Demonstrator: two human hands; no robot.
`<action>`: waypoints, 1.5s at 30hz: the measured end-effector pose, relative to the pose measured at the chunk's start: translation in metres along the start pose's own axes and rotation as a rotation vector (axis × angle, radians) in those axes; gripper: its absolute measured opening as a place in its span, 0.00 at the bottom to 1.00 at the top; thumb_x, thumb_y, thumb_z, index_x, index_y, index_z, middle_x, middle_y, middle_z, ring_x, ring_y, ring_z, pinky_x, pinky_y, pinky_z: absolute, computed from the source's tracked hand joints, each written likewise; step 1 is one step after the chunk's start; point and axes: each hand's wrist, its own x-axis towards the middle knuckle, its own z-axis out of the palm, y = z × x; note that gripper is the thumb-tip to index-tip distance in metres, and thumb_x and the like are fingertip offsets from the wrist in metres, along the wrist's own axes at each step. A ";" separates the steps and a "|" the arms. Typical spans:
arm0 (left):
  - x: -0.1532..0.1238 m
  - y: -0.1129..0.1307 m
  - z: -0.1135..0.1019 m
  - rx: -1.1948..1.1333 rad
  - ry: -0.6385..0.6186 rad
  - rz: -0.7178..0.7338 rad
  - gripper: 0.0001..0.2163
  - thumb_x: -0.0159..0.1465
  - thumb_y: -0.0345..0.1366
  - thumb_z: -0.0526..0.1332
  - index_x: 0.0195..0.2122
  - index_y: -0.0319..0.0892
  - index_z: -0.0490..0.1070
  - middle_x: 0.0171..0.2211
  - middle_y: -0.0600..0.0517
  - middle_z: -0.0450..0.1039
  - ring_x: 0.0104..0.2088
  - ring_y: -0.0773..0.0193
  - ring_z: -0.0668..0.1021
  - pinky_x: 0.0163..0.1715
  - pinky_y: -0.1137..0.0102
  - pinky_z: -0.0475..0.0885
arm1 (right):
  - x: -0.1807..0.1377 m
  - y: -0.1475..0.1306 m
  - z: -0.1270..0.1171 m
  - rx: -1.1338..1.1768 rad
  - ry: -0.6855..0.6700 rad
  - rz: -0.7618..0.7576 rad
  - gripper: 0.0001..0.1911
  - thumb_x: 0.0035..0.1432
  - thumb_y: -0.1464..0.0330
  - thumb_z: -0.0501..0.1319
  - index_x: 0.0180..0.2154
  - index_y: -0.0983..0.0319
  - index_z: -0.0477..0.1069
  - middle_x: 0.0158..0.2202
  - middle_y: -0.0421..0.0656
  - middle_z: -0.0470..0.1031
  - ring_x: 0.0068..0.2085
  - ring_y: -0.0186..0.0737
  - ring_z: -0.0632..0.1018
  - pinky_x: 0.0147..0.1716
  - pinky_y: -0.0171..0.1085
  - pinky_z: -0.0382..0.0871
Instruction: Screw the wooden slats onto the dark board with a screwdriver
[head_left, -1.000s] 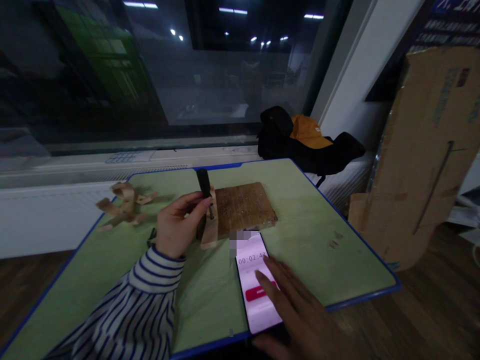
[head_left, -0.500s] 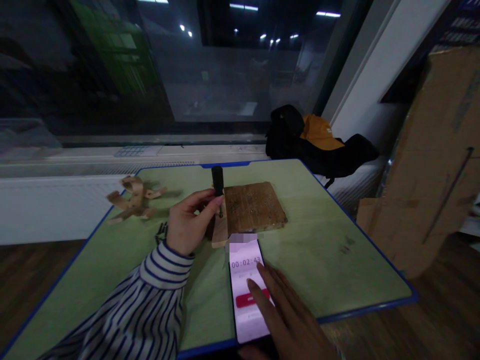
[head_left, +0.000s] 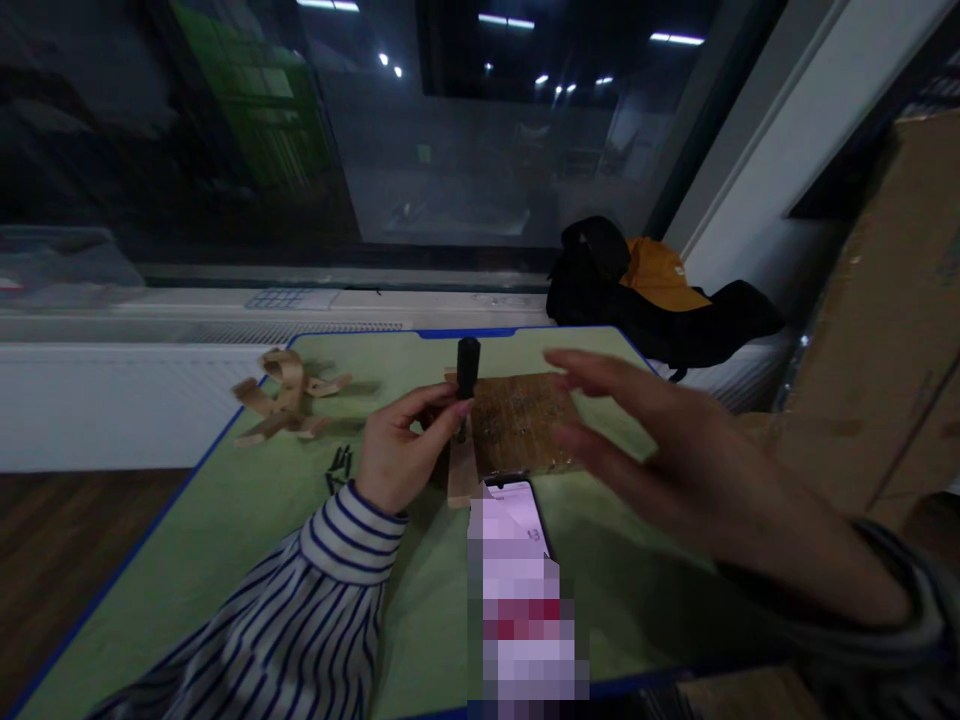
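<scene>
My left hand [head_left: 397, 445] pinches a black-handled screwdriver [head_left: 468, 368] low down, with thumb and fingers at the base of its handle. The screwdriver stands nearly upright, its thin shaft pointing down at a narrow wooden strip [head_left: 463, 478]. That strip lies along the left edge of a brown wooden board [head_left: 517, 425]. My right hand [head_left: 660, 450], blurred by motion, is raised at the right of the board with its fingers apart and nothing in them. A lit phone [head_left: 517, 495], mostly pixelated, lies in front of the board.
Several dark screws [head_left: 339, 468] lie left of my left hand. A curved light wood assembly [head_left: 289, 395] sits at the table's left back edge. Beyond the green table [head_left: 420, 620] are a black bag [head_left: 592, 290], an orange cap [head_left: 660, 272] and tall cardboard [head_left: 885, 340].
My right hand has lifted off the phone and moved up and right beside the board. The left hand still holds the screwdriver on the strip. The view has shifted slightly.
</scene>
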 end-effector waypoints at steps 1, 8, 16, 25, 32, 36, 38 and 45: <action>0.000 0.000 0.000 0.014 -0.011 0.007 0.12 0.54 0.41 0.66 0.37 0.41 0.77 0.30 0.50 0.78 0.27 0.64 0.76 0.30 0.70 0.73 | 0.020 0.006 -0.001 0.032 0.009 -0.030 0.26 0.61 0.63 0.55 0.58 0.63 0.56 0.57 0.45 0.66 0.53 0.42 0.71 0.50 0.42 0.69; 0.000 -0.002 -0.004 -0.002 -0.031 -0.016 0.11 0.55 0.40 0.66 0.38 0.43 0.77 0.34 0.50 0.80 0.31 0.63 0.78 0.34 0.69 0.74 | 0.093 0.015 0.009 0.179 -0.158 -0.220 0.23 0.63 0.66 0.52 0.58 0.62 0.58 0.55 0.41 0.67 0.49 0.36 0.73 0.48 0.37 0.68; -0.003 -0.001 -0.005 -0.015 -0.062 -0.001 0.09 0.57 0.38 0.64 0.39 0.45 0.77 0.32 0.52 0.79 0.31 0.64 0.78 0.33 0.70 0.73 | 0.100 0.019 0.015 0.156 -0.276 -0.308 0.15 0.62 0.71 0.53 0.49 0.62 0.69 0.41 0.37 0.76 0.41 0.32 0.76 0.39 0.32 0.68; 0.003 0.005 0.001 0.111 -0.014 0.131 0.12 0.54 0.39 0.66 0.39 0.41 0.75 0.27 0.53 0.73 0.26 0.66 0.73 0.29 0.71 0.70 | 0.104 0.022 0.022 0.153 -0.229 -0.308 0.11 0.60 0.70 0.55 0.43 0.63 0.73 0.35 0.37 0.76 0.33 0.30 0.75 0.32 0.30 0.65; 0.007 0.009 0.007 0.130 -0.052 0.194 0.08 0.57 0.38 0.63 0.36 0.41 0.74 0.28 0.53 0.74 0.28 0.66 0.75 0.30 0.71 0.71 | 0.103 0.025 0.021 0.162 -0.237 -0.288 0.11 0.61 0.67 0.56 0.42 0.63 0.72 0.33 0.36 0.75 0.33 0.29 0.74 0.32 0.30 0.63; 0.003 0.004 0.009 0.107 -0.037 0.209 0.08 0.56 0.37 0.64 0.37 0.41 0.74 0.29 0.53 0.75 0.29 0.66 0.75 0.31 0.72 0.71 | 0.103 0.024 0.022 0.173 -0.250 -0.276 0.10 0.60 0.65 0.57 0.41 0.63 0.72 0.31 0.35 0.74 0.32 0.29 0.73 0.30 0.30 0.61; 0.001 0.000 0.008 0.060 0.004 0.192 0.10 0.56 0.37 0.65 0.40 0.42 0.73 0.30 0.53 0.75 0.29 0.67 0.75 0.32 0.72 0.72 | 0.104 0.023 0.024 0.183 -0.245 -0.272 0.10 0.60 0.65 0.56 0.41 0.63 0.72 0.31 0.35 0.73 0.31 0.28 0.73 0.30 0.30 0.61; 0.000 -0.009 0.000 0.065 0.010 0.177 0.07 0.55 0.35 0.66 0.36 0.43 0.76 0.26 0.54 0.75 0.26 0.67 0.75 0.29 0.73 0.72 | 0.106 0.023 0.029 0.198 -0.222 -0.257 0.10 0.60 0.63 0.57 0.40 0.62 0.71 0.31 0.36 0.73 0.31 0.30 0.73 0.31 0.31 0.62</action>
